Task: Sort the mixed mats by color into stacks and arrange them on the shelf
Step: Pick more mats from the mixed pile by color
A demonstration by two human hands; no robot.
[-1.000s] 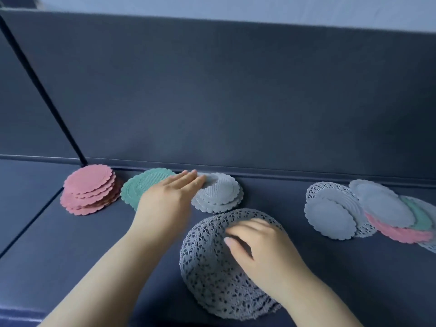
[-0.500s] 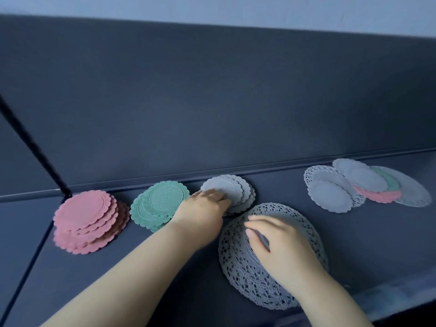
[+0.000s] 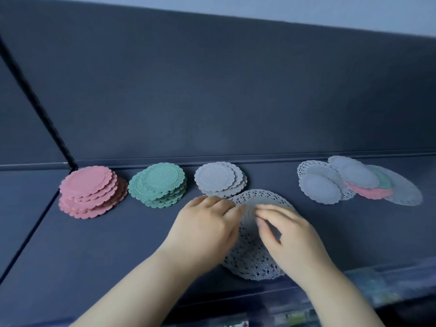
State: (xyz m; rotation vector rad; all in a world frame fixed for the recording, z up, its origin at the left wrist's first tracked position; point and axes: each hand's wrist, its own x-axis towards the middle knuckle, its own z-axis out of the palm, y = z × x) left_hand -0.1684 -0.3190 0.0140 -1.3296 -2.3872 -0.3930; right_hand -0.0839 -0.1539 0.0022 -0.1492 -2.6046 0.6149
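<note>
1. Head view: the lace mats lie at 6 o'clock on the shelf, just in front of the grey stack.
2. I see the left hand with bent fingers at their 9 o'clock rim and the right hand blurred on top. I cannot tell whether either pinches.
3. I judge them light, floppy and easily snagged, so I would lift them flat by opposite rims.

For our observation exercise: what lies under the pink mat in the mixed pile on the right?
A large lace doily pokes out beneath the pink mat. Whether more mats lie between them cannot be seen, because the pink mat covers that spot.
</note>
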